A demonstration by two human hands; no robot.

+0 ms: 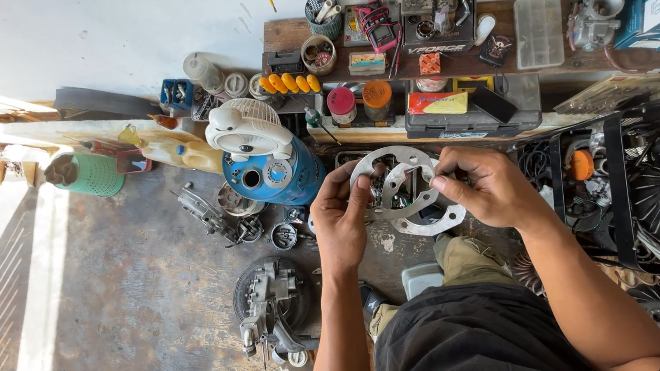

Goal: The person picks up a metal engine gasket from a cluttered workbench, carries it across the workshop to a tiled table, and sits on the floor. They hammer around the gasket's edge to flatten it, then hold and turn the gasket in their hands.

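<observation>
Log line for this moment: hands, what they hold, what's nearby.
left hand: grips metal ring plates | right hand: pinches same plates | below: engine part on concrete floor | beside: blue canister

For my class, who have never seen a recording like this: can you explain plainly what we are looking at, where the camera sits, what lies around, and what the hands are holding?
There is no machine here, only a person working with bare hands. The single picture comes from a camera worn on the person's head, looking straight down, so you see their own arms, lap and the workshop floor.

The left hand and the right hand hold flat, ring-shaped metal plates between them, gripped at the edges by the fingers; they overlap, so their number is hard to tell.

On the floor lie an engine part on a dark round base, a blue drum with a white fan on it, and a green basket. A low wooden shelf along the wall carries small containers and tools. At the right stands a black metal frame.
</observation>
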